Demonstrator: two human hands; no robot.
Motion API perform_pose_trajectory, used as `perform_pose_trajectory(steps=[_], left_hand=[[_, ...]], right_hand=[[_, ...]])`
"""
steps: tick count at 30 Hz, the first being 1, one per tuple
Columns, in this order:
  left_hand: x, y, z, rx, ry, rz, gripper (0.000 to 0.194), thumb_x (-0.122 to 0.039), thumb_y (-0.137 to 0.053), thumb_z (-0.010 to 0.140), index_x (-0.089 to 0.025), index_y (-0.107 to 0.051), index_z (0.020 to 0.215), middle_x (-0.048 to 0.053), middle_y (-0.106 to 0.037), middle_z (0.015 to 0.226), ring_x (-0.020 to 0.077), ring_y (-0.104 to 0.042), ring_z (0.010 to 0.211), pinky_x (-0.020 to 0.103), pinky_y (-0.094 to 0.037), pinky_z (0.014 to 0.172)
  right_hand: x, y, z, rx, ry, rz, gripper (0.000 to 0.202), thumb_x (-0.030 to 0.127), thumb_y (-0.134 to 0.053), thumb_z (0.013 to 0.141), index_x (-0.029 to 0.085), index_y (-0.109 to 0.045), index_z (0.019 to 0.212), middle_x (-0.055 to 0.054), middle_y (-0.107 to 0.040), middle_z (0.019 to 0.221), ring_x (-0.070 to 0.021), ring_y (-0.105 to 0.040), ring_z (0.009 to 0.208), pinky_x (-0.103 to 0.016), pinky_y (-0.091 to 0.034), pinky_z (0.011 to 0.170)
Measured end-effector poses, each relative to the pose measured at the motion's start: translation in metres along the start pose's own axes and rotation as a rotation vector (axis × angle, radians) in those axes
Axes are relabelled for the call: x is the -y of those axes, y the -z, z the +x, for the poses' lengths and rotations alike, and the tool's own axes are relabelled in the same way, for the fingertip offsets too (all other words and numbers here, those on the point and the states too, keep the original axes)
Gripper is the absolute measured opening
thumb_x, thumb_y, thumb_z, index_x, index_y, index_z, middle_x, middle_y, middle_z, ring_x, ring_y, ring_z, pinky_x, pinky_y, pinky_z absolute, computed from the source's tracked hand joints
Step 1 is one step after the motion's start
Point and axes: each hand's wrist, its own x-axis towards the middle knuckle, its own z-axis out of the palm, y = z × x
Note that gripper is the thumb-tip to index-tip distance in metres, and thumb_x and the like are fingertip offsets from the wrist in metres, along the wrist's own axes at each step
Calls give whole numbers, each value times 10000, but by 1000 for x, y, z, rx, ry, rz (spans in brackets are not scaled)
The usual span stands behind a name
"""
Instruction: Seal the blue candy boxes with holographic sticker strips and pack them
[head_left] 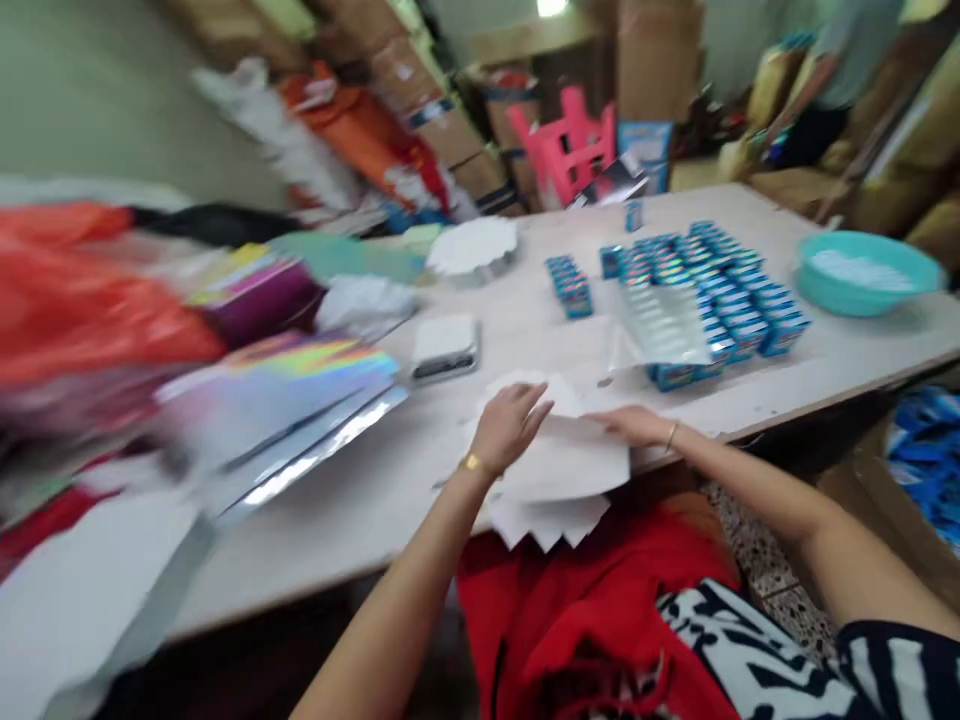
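Note:
A white sheet (570, 462) lies at the table's front edge, above more white pieces with zigzag edges (551, 520) that hang over the edge. My left hand (511, 425) is over the sheet's left side, its fingers apart and slightly bent, with nothing visible in it. At the sheet's upper right, my right hand (634, 425) has its fingers closed on the sheet's edge. A small white device (445, 346) sits beyond my left hand. Rows of small blue boxes (720, 290) stand at the right, with a clear plastic tray (667, 322) resting on some of them.
A turquoise basin (862, 275) with white contents sits on the table (810, 385) at the right. Shiny sheets (285, 410) and red plastic (90, 290) are piled at the left. Behind are a white stack (474, 250), a pink stool (570, 150), cartons and a person (847, 75).

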Motion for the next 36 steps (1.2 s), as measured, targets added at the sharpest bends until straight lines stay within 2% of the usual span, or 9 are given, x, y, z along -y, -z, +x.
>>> perform_pose_trajectory(steps=[2, 4, 8, 11, 14, 18, 22, 26, 36], left_hand=[[30, -6, 7, 122, 28, -23, 471, -415, -369, 963, -169, -690, 1204, 131, -641, 1342, 233, -579, 1247, 398, -400, 1106], [50, -16, 6, 312, 96, -144, 493, -428, -351, 975, -170, -678, 1238, 110, -637, 1367, 203, -586, 1261, 347, -413, 1101], [61, -26, -6, 456, 144, -303, 515, -496, -366, 979, -202, -664, 1278, 83, -671, 1320, 208, -631, 1211, 338, -440, 1068], [65, -26, -10, 529, 94, -356, 459, -503, -424, 962, -236, -699, 1214, 55, -691, 1292, 200, -656, 1158, 330, -459, 1043], [67, -30, -9, 525, 66, -316, 386, -400, -510, 926, -231, -675, 1231, 56, -695, 1283, 190, -651, 1147, 319, -473, 1015], [54, -40, -4, 545, 54, 22, 382, -337, -547, 909, -183, -612, 1252, 105, -695, 1180, 223, -655, 1059, 318, -511, 867], [40, -46, 2, 597, -15, 299, 291, -242, -368, 990, -134, -612, 1106, 149, -667, 1109, 250, -649, 996, 346, -505, 787], [44, -48, 7, 632, -113, 347, 246, -210, -400, 966, -143, -570, 1130, 134, -669, 1096, 243, -644, 986, 333, -483, 772], [46, -58, 21, 721, -267, 391, 277, -194, -407, 942, -135, -580, 1152, 153, -693, 1045, 248, -680, 883, 322, -457, 701]], right_hand=[[-22, -7, 12, 205, 102, -7, 393, 126, -612, 896, 257, -659, 1263, -15, -754, 939, -101, -641, 698, -185, -398, 598], [-34, -14, 17, 309, 171, -117, 489, 104, -535, 930, 282, -569, 1384, -35, -736, 956, -118, -630, 702, -206, -381, 585], [-34, -16, 10, 343, 275, -289, 637, 48, -463, 926, 305, -421, 1508, -56, -697, 944, -136, -584, 688, -247, -342, 575], [-26, -18, 3, 300, 278, -265, 546, 356, -543, 976, 264, -430, 1502, -100, -682, 1040, -177, -571, 768, -272, -358, 623], [-20, -19, 1, 300, 241, -161, 731, 651, -517, 920, 209, -427, 1494, -140, -645, 1182, -229, -566, 902, -306, -391, 724], [-10, -16, 9, 418, 82, -74, 477, 478, -438, 1012, 195, -511, 1388, -122, -621, 1218, -247, -559, 1026, -333, -389, 817], [2, -13, 30, 568, 14, -167, 260, 285, -456, 996, 117, -609, 1123, -134, -644, 1107, -244, -586, 976, -346, -380, 816], [7, -12, 44, 663, 56, -248, 259, 185, -397, 979, 104, -577, 1148, -147, -648, 1104, -247, -609, 931, -331, -381, 712], [18, -10, 38, 696, 71, -360, 328, 89, -255, 996, 97, -535, 1168, -187, -625, 1131, -264, -610, 994, -327, -409, 696]])
